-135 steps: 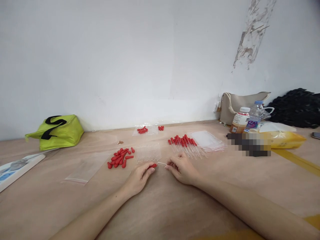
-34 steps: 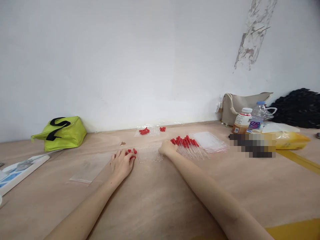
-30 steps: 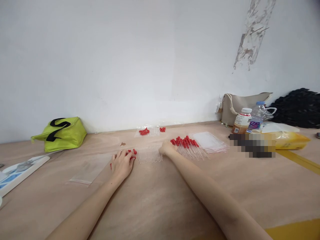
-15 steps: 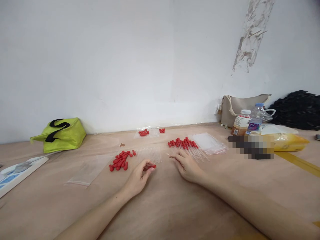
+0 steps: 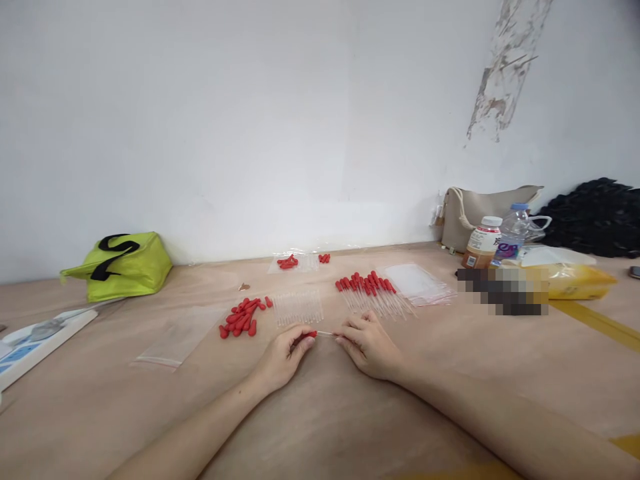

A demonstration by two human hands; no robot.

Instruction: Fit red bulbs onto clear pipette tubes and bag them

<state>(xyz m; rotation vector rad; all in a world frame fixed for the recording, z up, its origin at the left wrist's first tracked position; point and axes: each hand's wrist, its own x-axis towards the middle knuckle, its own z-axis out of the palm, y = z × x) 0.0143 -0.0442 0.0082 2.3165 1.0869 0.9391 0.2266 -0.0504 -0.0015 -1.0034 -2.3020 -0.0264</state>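
My left hand [image 5: 287, 355] is closed on a red rubber dropper bulb [image 5: 312, 335], whose end pokes out past the fingertips. Opposite it, my right hand [image 5: 369, 345] pinches a thin clear dropper tube [image 5: 325, 333]. The tube's tip meets the bulb's mouth; how far in it sits, I cannot tell. Beyond my hands lies a row of clear tubes [image 5: 299, 307]. Loose red bulbs [image 5: 241, 317] are heaped to the left. On the right, droppers with red bulbs fitted [image 5: 367, 285] lie in a fanned group.
Clear zip bags [image 5: 417, 285] are stacked at the right, and another bag [image 5: 180, 333] lies flat at the left. More red bulbs [image 5: 288, 262] rest by the wall. A lime-green bag [image 5: 130, 270], a power strip [image 5: 47, 343] and bottles [image 5: 484, 243] stand around the edges.
My right hand has come down and left, bringing the tube against the bulb. My left hand has shifted slightly, still gripping the bulb.
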